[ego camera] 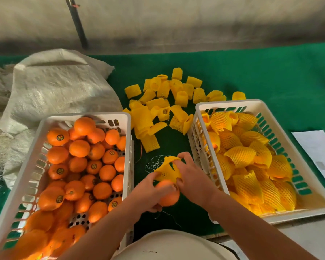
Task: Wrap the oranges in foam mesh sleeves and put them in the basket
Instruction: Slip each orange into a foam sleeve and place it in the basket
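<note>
Near the front edge of the table (270,76), in the gap between the two baskets, both hands work on one orange (168,197). The left hand (148,192) has its fingers curled around the fruit from the left and underneath, and its thumb reaches up to the lower edge of a yellow foam mesh sleeve (167,170). The right hand (190,174) pinches the same sleeve, fingers hooked in at its far end and thumb at its near edge, stretching the mouth. The sleeve sits against the top of the orange but does not yet cover it; most of the fruit is bare.

The likeliest trouble is the sleeve slipping off the thumbs as it is stretched: the mesh would spring back narrow and the opening would have to be made again. Pulling too hard on one side could tear the thin foam or seat it crooked, leaving part of the peel exposed. The orange is held mainly from one side, so a firm push through the mesh could roll it out of the left hand onto the green cloth.

The right basket (300,160), towards the right edge, is already heaped with wrapped fruit, so a carelessly dropped one may roll back over its rim. The left basket (128,132) holds unwrapped oranges, and spare sleeves (158,104) lie scattered behind, mid-table.
</note>
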`<state>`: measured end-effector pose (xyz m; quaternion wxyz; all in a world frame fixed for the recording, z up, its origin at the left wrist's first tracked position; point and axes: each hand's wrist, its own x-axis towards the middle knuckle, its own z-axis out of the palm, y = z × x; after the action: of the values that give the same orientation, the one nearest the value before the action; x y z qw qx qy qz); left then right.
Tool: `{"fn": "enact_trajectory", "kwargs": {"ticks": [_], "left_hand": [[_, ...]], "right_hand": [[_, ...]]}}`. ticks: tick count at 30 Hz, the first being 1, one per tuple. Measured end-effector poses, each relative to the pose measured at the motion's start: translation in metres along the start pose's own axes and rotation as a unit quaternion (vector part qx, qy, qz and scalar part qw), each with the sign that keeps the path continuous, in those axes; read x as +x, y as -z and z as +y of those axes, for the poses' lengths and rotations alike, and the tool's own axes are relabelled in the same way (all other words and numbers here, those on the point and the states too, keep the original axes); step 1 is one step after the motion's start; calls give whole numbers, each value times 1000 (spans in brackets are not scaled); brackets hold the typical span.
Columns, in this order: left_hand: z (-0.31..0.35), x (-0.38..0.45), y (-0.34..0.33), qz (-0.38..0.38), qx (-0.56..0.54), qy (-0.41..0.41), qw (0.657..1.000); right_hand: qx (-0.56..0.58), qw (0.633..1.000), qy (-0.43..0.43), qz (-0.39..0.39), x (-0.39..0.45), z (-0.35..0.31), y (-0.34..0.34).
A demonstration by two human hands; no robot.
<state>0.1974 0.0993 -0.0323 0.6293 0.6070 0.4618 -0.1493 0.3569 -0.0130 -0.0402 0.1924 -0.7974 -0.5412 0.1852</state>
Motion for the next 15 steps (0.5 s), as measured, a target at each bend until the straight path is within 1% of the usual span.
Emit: {"fn": "enact_trajectory", "kwargs": {"ticks": [2, 4, 6, 8, 12, 13, 15], "left_hand": [[1, -4, 4, 50, -104, -1, 993], [3, -8, 6, 104, -138, -26, 985], [4, -12, 4, 142, -155, -44, 977], [5, -16, -1, 163, -197, -45, 966], [7, -23, -5, 160, -324, 9, 933], [8, -25, -5, 162, -329, 12, 930], [9, -28, -7, 179, -258, -3, 949]], "right_hand": [[21, 1000, 1, 0, -7, -4, 1], [43, 999, 4, 3, -14, -13, -4], [65, 998, -4, 4, -19, -23, -10], [79, 997, -14, 1, -24, -29, -16], [103, 994, -29, -12, -34, -33, -22], [111, 993, -30, -10, -36, -33, -23], [133, 991, -28, 7, -39, -35, -23]]}}
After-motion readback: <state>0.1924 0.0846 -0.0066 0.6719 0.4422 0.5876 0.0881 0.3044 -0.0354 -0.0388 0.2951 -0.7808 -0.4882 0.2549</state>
